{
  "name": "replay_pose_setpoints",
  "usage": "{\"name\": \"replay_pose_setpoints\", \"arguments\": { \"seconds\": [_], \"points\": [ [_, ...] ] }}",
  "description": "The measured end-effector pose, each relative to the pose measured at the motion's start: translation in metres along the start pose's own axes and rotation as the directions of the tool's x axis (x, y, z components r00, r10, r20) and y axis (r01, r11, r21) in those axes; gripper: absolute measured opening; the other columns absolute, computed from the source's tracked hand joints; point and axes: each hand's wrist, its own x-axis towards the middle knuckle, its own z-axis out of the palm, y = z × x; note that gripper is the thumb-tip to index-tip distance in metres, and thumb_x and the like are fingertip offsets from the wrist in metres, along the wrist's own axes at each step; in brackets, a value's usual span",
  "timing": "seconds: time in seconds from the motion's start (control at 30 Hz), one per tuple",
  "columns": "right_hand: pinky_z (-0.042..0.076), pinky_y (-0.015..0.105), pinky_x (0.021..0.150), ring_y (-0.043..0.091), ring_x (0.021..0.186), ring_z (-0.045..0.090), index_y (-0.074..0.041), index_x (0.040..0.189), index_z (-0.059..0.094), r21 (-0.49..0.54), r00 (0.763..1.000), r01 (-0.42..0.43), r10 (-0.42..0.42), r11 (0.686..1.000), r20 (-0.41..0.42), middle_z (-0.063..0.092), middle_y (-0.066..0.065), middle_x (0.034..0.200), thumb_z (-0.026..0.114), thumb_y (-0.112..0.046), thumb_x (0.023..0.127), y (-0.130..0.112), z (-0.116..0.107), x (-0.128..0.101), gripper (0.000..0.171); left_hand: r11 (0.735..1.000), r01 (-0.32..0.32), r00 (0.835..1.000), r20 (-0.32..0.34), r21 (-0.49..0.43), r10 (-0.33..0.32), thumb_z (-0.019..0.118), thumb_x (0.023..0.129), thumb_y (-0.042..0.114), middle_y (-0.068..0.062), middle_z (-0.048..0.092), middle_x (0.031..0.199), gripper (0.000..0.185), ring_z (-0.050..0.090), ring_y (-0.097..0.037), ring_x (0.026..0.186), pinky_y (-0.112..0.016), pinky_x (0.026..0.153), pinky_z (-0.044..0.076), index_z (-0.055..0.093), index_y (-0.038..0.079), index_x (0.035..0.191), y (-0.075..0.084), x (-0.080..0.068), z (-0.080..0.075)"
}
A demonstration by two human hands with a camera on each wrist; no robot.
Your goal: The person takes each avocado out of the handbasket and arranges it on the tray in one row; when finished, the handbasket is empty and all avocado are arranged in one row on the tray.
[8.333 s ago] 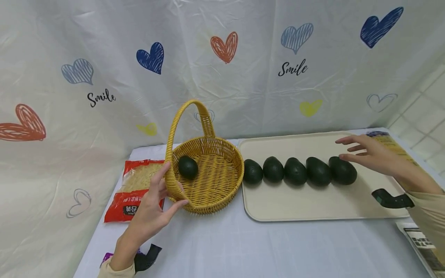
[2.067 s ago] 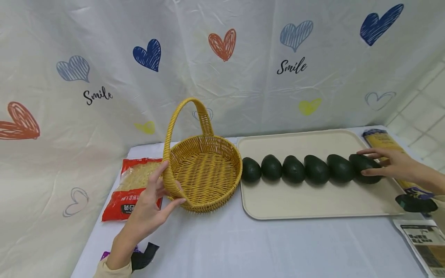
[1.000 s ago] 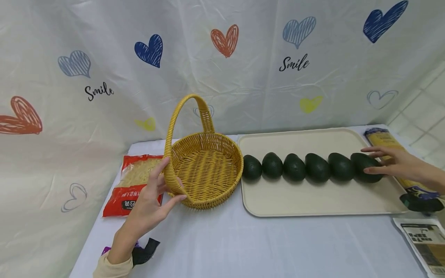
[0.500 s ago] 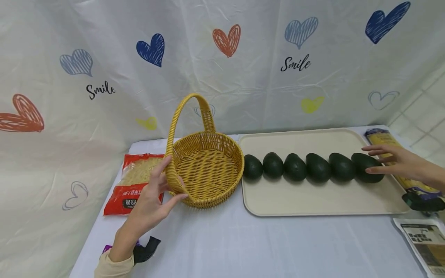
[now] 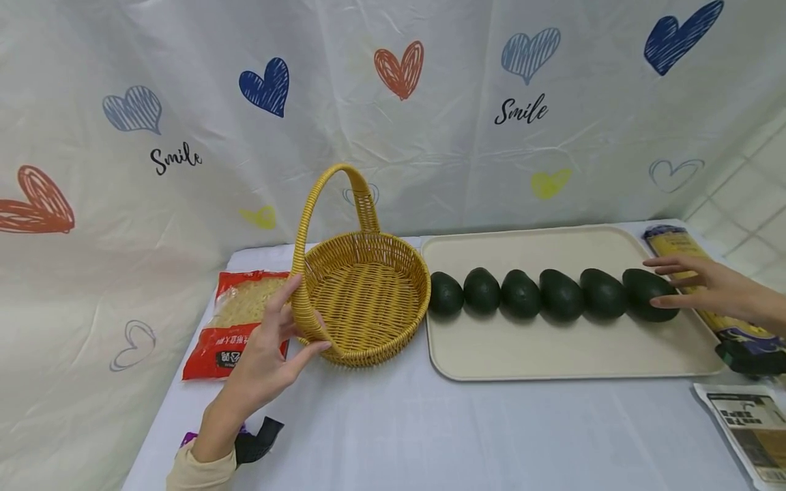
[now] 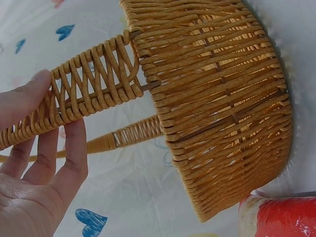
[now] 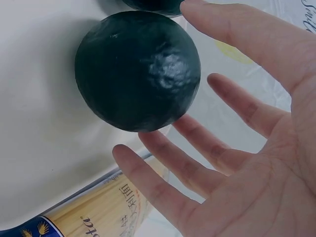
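Observation:
My left hand holds the handle of a yellow wicker basket near its left base. In the left wrist view the thumb lies on one side of the woven handle and the fingers on the other. Nothing lies inside the basket. Several dark green avocados stand in a row on a beige tray. At the row's right end my right hand is spread beside the last avocado. In the right wrist view its fingers are loosely extended around that avocado; whether any fingertip touches is unclear.
A red bag of dry food lies left of the basket. Beyond the tray's right edge is a yellow and blue pasta packet, with a white and brown packet in front. A heart-printed cloth hangs behind.
The avocado earlier in the basket now ends the row on the tray. My right hand reached right to it, then eased its fingers slightly away. The left hand kept its hold on the handle.

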Motion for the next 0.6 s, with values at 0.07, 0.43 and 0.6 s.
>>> {"name": "replay_pose_setpoints", "arguments": {
  "seconds": [0.07,0.43,0.6],
  "points": [
    [0.039,0.086,0.082,0.074,0.118,0.038,0.011,0.148,0.029,-0.005,1.0,-0.001,0.001,1.0,0.0,0.029,0.047,0.144,0.074,-0.015,0.098,0.0,-0.001,-0.002,0.072,1.0,-0.004,1.0,-0.001,0.0,0.004,0.089,0.065,-0.021,-0.015,0.072,0.111,0.121,0.073,-0.027,0.098,-0.015,0.087,0.056,0.021,0.003,0.162,0.0,0.0,0.0],
    [0.048,0.071,0.09,0.056,0.121,0.045,0.007,0.145,0.046,-0.096,0.969,0.137,-0.153,0.986,-0.195,0.04,0.039,0.144,0.079,-0.008,0.094,-0.049,-0.006,-0.009,0.062,1.0,0.01,1.0,0.016,-0.01,-0.01,0.088,0.066,-0.02,-0.015,0.071,0.112,0.121,0.072,-0.028,0.102,-0.014,0.09,0.055,0.021,0.005,0.163,-0.001,0.003,0.002],
    [0.04,0.016,0.097,0.027,0.12,0.044,-0.004,0.145,0.055,-0.16,0.918,0.254,-0.29,0.954,-0.271,0.05,0.024,0.138,0.082,-0.007,0.09,-0.105,-0.002,-0.009,0.061,0.999,0.043,0.998,0.036,0.015,-0.043,0.089,0.067,-0.017,-0.016,0.07,0.12,0.12,0.073,-0.026,0.101,-0.018,0.089,0.057,0.022,0.008,0.163,-0.002,0.0,0.0]
  ]
}}
